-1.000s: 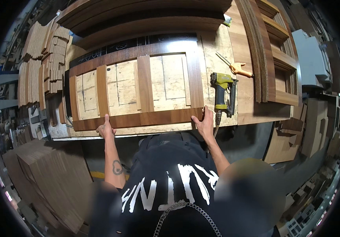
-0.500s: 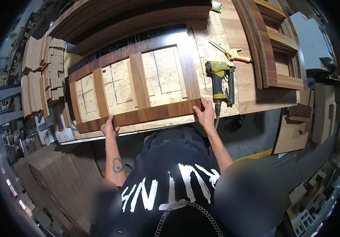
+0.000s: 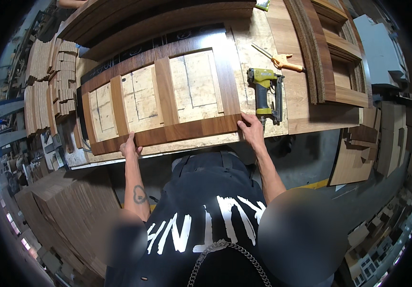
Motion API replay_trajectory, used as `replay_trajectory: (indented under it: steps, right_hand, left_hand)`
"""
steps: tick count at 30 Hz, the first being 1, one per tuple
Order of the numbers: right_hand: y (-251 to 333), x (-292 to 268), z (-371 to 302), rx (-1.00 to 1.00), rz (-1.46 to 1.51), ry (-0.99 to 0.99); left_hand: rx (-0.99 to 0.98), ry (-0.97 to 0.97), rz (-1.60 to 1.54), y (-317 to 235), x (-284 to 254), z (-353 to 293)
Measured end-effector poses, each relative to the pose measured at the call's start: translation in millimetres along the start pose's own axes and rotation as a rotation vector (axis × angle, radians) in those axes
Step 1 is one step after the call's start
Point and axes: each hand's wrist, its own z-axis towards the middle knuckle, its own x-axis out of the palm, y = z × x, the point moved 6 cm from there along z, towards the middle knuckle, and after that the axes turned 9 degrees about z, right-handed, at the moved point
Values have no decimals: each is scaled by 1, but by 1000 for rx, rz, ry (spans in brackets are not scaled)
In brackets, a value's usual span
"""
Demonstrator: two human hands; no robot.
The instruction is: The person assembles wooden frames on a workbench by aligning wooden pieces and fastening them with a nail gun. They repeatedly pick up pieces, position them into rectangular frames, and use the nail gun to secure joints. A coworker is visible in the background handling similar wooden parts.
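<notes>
Head view: both hands grip the near rail of a walnut-coloured wooden frame (image 3: pixel 163 93) lying flat on the surface (image 3: pixel 263 33). Left hand (image 3: pixel 130 147) fingers closed on the edge; right hand (image 3: pixel 252 131) clasps the corner. Step: squaring the frame. Nail gun (image 3: pixel 265 93) just beside right hand; next calls for steady hold.

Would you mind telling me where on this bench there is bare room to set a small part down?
Bare board shows inside the wooden frame, in its three openings, and in a patch between the frame's right rail and the nail gun. The right hand crowds the frame's near corner; clamp pliers and stacked frames fill the right side.
</notes>
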Motion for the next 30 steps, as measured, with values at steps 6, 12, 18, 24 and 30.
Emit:
replay_trajectory:
  steps: [6, 12, 18, 24, 30]
  right_hand:
    - [-2, 0, 4, 73, 95, -22]
    - [-15, 3, 13, 88, 80, -24]
    - [-28, 0, 13, 103, 103, -35]
    - [-22, 0, 16, 94, 94, -24]
    - [-16, 0, 13, 147, 89, -35]
  left_hand:
    - [62, 35, -3, -5, -1, -3]
    - [30, 2, 55, -8, 0, -8]
    - [570, -388, 444, -32, 10, -75]
    - [1594, 224, 546, -34, 150, -230]
    - [1824, 318, 776, -14, 204, -270]
